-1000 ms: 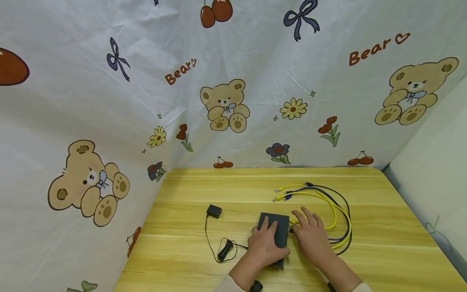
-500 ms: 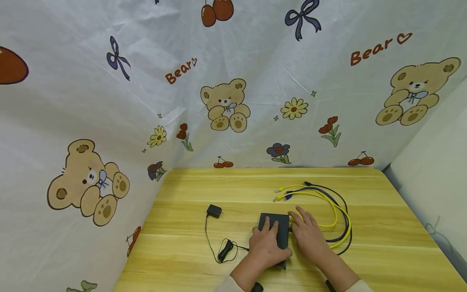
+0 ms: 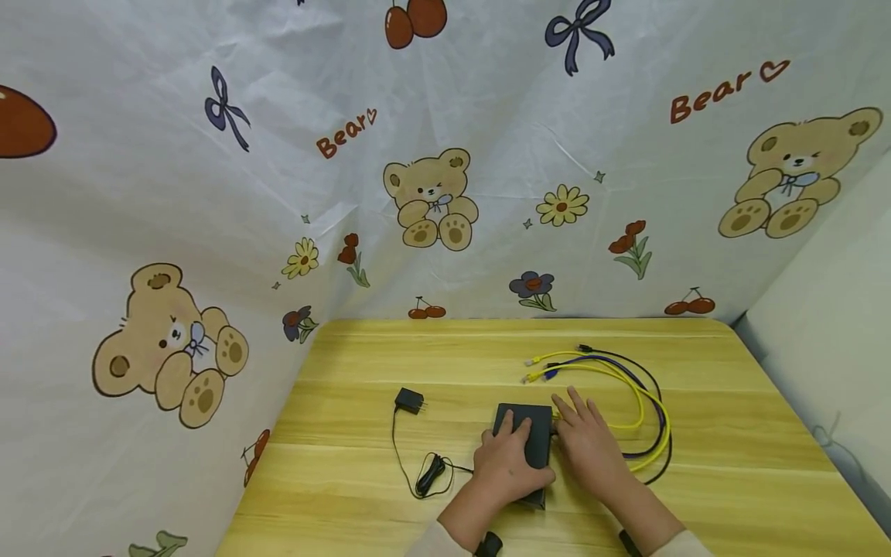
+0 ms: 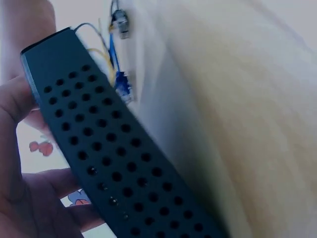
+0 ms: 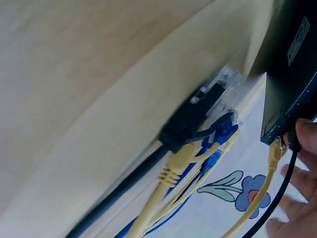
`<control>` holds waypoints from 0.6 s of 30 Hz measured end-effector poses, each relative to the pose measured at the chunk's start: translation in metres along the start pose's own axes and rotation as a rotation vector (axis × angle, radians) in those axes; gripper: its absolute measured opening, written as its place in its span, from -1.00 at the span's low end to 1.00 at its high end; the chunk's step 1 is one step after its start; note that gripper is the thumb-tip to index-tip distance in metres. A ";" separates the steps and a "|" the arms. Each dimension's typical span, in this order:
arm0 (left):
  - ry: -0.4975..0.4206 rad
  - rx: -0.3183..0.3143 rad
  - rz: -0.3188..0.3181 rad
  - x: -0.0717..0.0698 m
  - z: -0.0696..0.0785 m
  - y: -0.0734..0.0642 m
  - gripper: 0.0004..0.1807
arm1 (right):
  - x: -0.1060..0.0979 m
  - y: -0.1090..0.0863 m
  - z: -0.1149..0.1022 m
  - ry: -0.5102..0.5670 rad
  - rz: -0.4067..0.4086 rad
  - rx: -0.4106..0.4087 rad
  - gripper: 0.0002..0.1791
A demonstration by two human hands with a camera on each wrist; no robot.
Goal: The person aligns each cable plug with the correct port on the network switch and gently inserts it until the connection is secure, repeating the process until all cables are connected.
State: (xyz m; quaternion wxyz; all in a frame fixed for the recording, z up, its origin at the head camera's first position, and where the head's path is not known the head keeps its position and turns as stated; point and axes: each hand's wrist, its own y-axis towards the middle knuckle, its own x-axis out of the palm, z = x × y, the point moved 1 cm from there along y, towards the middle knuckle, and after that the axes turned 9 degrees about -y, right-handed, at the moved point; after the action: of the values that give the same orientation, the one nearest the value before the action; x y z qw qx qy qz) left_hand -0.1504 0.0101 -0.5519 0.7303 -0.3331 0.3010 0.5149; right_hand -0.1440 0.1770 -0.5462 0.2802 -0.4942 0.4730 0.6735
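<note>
A black network switch [image 3: 537, 449] lies flat on the table, long side toward the right hand. My left hand [image 3: 506, 460] holds it from above, fingers spread over the top and thumb at the right edge; its perforated side shows in the left wrist view. My right hand [image 3: 592, 437] is at the switch's right side. Thumb and fingers pinch the black network cable [image 5: 285, 191] by its plug end, right at the port row. Beside it a yellow network cable [image 5: 266, 187] runs into a port. The fingertips hide the black plug's front.
Loose yellow, blue and black network cables [image 3: 643, 398] curve across the table to the right, their plugs toward the back. On the left lie a black power adapter [image 3: 408, 401] and its bundled cord [image 3: 431, 476], which leads to the switch. A bear-printed cloth [image 3: 487, 155] hangs behind the table.
My right hand has moved slightly left, closer against the switch, bringing the black cable's plug in toward its side. The left hand stays on the switch.
</note>
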 end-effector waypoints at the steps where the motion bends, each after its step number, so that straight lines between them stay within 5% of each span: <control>1: -0.007 -0.002 -0.004 -0.001 -0.001 0.001 -0.05 | -0.001 0.000 0.000 0.012 0.023 -0.009 -0.73; 11: -0.039 -0.005 -0.012 -0.003 -0.004 0.004 -0.05 | -0.015 -0.019 0.004 0.133 0.224 -0.236 -0.62; 14: -0.046 -0.014 -0.015 -0.003 -0.005 0.004 -0.05 | -0.018 -0.025 0.004 0.150 0.200 -0.272 -0.62; 18: -0.049 -0.010 -0.016 -0.002 -0.005 0.003 -0.06 | -0.017 -0.033 0.007 0.106 0.065 -0.260 -0.59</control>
State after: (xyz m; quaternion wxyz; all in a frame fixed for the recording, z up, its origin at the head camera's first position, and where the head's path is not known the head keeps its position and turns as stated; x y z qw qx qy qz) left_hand -0.1545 0.0054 -0.5540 0.7399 -0.3264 0.2776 0.5186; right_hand -0.1134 0.1981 -0.5418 0.1665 -0.5457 0.4116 0.7107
